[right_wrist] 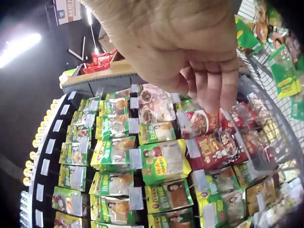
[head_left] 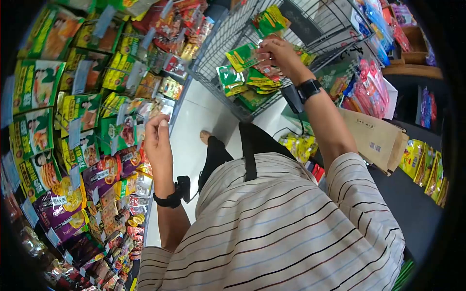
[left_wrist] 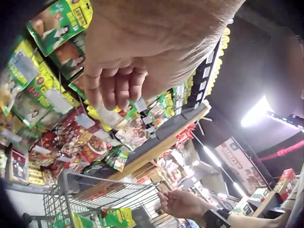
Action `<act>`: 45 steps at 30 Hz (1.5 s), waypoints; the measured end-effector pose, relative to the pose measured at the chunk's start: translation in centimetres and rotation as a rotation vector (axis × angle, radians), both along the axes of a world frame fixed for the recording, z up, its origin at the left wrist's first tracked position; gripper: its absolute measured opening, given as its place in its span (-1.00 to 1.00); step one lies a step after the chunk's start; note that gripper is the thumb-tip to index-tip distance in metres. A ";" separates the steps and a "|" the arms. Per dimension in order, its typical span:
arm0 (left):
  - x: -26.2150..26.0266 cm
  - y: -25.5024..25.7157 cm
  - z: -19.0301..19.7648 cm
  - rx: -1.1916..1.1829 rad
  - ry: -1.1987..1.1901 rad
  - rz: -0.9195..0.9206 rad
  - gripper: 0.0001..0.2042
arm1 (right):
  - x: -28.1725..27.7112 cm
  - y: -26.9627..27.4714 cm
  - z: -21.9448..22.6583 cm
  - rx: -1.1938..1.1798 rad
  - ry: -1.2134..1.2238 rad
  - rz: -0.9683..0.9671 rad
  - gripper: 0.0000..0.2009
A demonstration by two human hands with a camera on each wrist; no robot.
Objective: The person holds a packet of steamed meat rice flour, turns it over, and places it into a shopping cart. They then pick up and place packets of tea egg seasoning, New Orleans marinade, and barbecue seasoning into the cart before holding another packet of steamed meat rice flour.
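Observation:
My left hand [head_left: 158,138] is beside the rack of hanging snack packets [head_left: 80,112], its fingers loosely curled. In the left wrist view the left hand [left_wrist: 116,88] has nothing between its fingers. Over the wire shopping cart [head_left: 206,60] is my right hand [head_left: 281,54], fingers loosely bent. A green and yellow packet [head_left: 242,56] overlaps its fingertips in the head view. The right wrist view shows this hand [right_wrist: 209,80] holding nothing. Several green and yellow packets [head_left: 262,80] lie in the cart, and another packet [head_left: 271,22] sits farther up.
Pink packages [head_left: 369,89] stand right of the cart, near a cardboard box [head_left: 376,138]. Yellow packets [head_left: 424,162] hang at the far right. Purple packets [head_left: 63,201] fill the lower rack at left. Pale floor [head_left: 184,116] runs between rack and cart.

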State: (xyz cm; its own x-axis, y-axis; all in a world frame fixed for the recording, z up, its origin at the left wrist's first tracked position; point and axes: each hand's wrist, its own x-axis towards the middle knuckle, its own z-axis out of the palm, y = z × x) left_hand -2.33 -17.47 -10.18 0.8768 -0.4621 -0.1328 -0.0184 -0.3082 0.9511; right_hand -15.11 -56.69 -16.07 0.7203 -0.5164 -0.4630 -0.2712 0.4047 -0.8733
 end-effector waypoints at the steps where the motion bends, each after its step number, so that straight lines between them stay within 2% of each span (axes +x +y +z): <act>1: -0.8 -0.8 0.0 0.038 0.025 0.000 -0.82 | -0.6 -0.5 -0.7 -0.007 0.060 0.036 -0.71; 3: -2.2 -2.5 -0.4 0.096 0.065 -0.015 -0.82 | -1.4 -1.8 -4.0 0.009 0.146 0.074 -0.70; 6: -3.9 -4.6 -1.1 0.167 0.109 -0.061 -0.82 | -1.5 -3.3 -7.4 -0.044 0.309 0.310 -0.71; 7: -4.5 -5.2 -1.3 0.171 0.131 -0.067 -0.82 | -1.3 -3.0 -7.0 -0.151 0.388 0.385 -0.73; 9: -5.5 -6.1 -1.6 0.193 0.169 -0.066 -0.82 | -0.7 -4.3 -13.5 -0.526 0.370 0.808 -0.70; 12: -6.6 -7.0 -1.3 0.208 0.232 -0.058 -0.80 | 1.3 -3.3 -16.2 -0.758 0.495 1.205 -0.65; 14: -7.1 -6.8 -1.6 0.213 0.264 -0.046 -0.80 | 1.9 -2.0 -19.0 -0.812 0.439 1.172 -0.67; 18: -7.3 -6.1 -1.6 0.279 0.279 -0.011 -0.79 | 2.7 0.1 -19.6 -0.744 0.647 1.312 -0.68; 21: -7.5 -5.5 -1.8 0.306 0.268 0.026 -0.78 | 2.0 0.5 -23.5 -0.779 0.666 1.432 -0.66; 27: -8.4 -5.5 -1.1 0.338 0.297 0.128 -0.72 | 2.1 0.8 -25.3 -0.747 0.813 1.484 -0.65; 30: -8.8 -5.5 -0.8 0.348 0.296 0.154 -0.69 | 2.8 1.0 -25.6 -0.739 0.828 1.563 -0.62; 32: -9.0 -5.3 -0.4 0.367 0.293 0.148 -0.68 | 2.7 1.3 -25.8 -0.719 0.752 1.518 -0.65; 37: -8.9 -6.3 -0.2 0.342 0.307 0.128 -0.66 | 2.4 0.2 -24.6 -0.753 0.641 1.507 -0.67; 44: -8.8 -7.0 -0.2 0.278 0.313 0.083 -0.68 | 3.0 -4.0 -19.1 -0.830 0.630 1.492 -0.66; 45: -8.6 -7.1 -0.4 0.264 0.309 0.064 -0.69 | 3.1 -4.9 -17.5 -0.768 0.545 1.514 -0.66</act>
State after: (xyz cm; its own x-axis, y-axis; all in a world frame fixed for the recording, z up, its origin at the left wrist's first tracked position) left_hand -10.97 -24.60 -10.60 0.8028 -0.3225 -0.5015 0.2833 -0.5338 0.7967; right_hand -12.03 -61.59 -33.60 0.5877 0.1927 -0.7858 -0.2784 -0.8638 -0.4200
